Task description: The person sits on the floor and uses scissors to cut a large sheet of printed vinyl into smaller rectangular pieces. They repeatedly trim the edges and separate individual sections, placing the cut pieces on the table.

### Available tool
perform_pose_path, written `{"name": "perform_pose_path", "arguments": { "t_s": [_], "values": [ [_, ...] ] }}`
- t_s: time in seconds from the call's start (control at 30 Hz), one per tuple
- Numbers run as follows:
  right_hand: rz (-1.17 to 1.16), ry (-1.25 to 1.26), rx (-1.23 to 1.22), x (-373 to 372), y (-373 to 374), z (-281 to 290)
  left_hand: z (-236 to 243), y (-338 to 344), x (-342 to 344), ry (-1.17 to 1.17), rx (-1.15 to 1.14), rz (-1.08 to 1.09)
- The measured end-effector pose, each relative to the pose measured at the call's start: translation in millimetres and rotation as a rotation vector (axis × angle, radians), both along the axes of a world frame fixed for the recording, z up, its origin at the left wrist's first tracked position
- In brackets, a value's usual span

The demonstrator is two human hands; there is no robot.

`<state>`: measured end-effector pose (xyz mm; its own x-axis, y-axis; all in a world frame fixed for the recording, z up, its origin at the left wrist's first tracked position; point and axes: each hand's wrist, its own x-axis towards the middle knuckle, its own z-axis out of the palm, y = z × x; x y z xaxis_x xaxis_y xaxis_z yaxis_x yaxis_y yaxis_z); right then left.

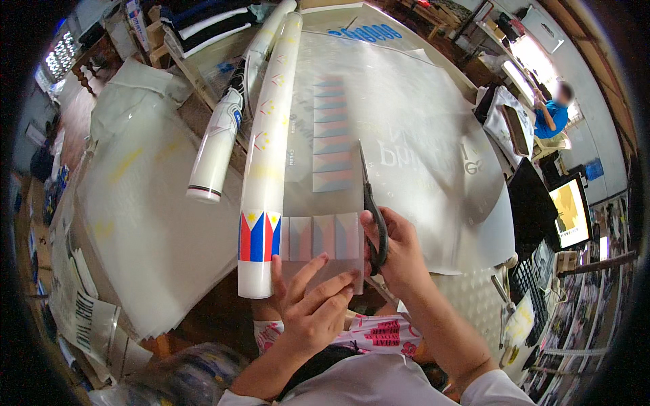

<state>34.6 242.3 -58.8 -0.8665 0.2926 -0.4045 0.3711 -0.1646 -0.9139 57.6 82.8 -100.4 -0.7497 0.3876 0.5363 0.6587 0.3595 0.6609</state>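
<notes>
Scissors (369, 199) and translucent printed sheet (325, 238), lower centre of the frame.
The right hand (401, 252) grasps the scissors' black handles, fingers curled round; the left hand (313, 301), fingers spread, touches the sheet beside the white roll (266, 159).

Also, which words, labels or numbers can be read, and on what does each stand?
I cannot copy wording.
Pink lettering: white shorts; readable.
Black lettering: pale sheet, lower left; partly readable.
Faint grey lettering: translucent sheet; partly readable.
Blue print: wrapped roll; too small.
Monitor and others: too small.
</notes>
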Motion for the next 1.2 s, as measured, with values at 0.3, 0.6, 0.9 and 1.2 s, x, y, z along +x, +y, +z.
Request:
{"name": "perform_pose_path", "arguments": {
  "t_s": [0.3, 0.6, 0.9, 1.2],
  "values": [
    [-0.008, 0.031, -0.019, -21, 4, 1, 4, -3, 0, 0.011, 0.008, 0.009],
    [0.004, 0.072, 0.004, -48, 10, 2, 7, -5, -4, -0.018, 0.045, -0.026],
    [-0.006, 0.069, 0.061, -105, 35, -4, -8, 1, -2, -0.035, 0.120, 0.014],
    [-0.015, 0.074, 0.213, -187, 65, -10, -11, -1, 1, -0.108, 0.188, 0.002]
  ]
}}
